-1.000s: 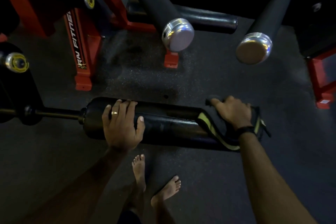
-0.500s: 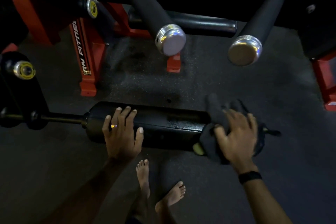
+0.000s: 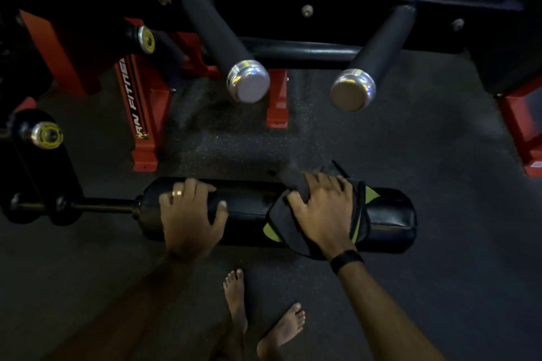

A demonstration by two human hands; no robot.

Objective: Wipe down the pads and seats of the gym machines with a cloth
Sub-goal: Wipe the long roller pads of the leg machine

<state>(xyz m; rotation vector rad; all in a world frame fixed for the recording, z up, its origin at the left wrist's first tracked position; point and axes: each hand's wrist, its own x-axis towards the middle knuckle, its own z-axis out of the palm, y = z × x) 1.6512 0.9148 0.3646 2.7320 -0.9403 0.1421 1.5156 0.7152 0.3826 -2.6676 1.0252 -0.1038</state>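
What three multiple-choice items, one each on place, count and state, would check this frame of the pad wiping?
1. Where does the cloth lie?
A. on the floor
B. draped over the roller pad, right of its middle
C. on a red frame leg

2. How many black handles with silver end caps jut toward the camera?
A. one
B. two
C. four

3. What is the left hand doing?
A. gripping the pad's left end
B. hanging free
C. holding the cloth

Answers:
1 B, the right hand presses the cloth on the pad.
2 B, one handle on the left and another handle on the right.
3 A, its fingers curl over the pad's top.
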